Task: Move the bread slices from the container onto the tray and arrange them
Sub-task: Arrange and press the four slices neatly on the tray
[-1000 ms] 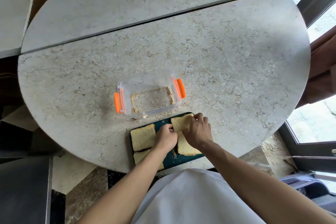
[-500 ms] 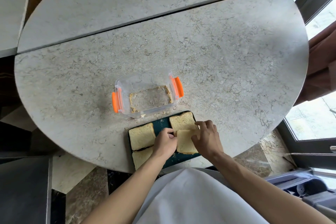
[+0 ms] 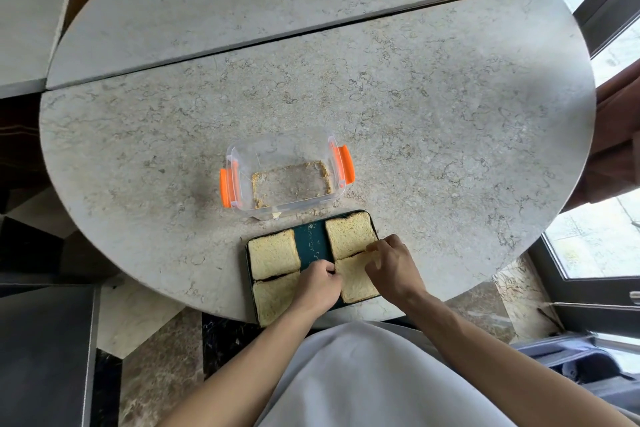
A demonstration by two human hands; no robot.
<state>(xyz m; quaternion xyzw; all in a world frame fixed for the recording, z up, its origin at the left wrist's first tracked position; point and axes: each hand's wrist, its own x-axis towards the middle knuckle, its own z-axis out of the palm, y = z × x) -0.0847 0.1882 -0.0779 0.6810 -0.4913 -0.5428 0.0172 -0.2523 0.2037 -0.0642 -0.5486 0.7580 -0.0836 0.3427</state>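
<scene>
- Looking for words or brand names on the things, I can read none; the box and tray are plain.
- The left hand (image 3: 317, 282) is curled up, with its fingertips pinching the left edge of the near right bread slice (image 3: 355, 282).
- The right hand (image 3: 391, 265) is bent over the same slice, and its fingertips press on the top right corner of it, where it meets the far right bread slice (image 3: 349, 234).
- Both hands have hold of that one slice, which lies flat on the tray (image 3: 311, 243).
- The tray is dark green and sits at the near edge of the round stone counter (image 3: 433, 114).
- Four slices are on the tray, two on the left and two on the right.
- The far left bread slice (image 3: 273, 253) and the near left bread slice (image 3: 273, 300) touch each other, with a thin dark line between them.
- The left wrist covers a bit of the near left slice.
- A bare strip of green tray shows between the left pair and the right pair, with little crumbs on it.
- The clear box (image 3: 287, 177) stands on the counter just behind the tray, with no lid on it.
- It has orange clips on its left and right ends.
- Only crumbs lie in the bottom of the box.
- A window (image 3: 595, 239) is on the right side, past the counter.
</scene>
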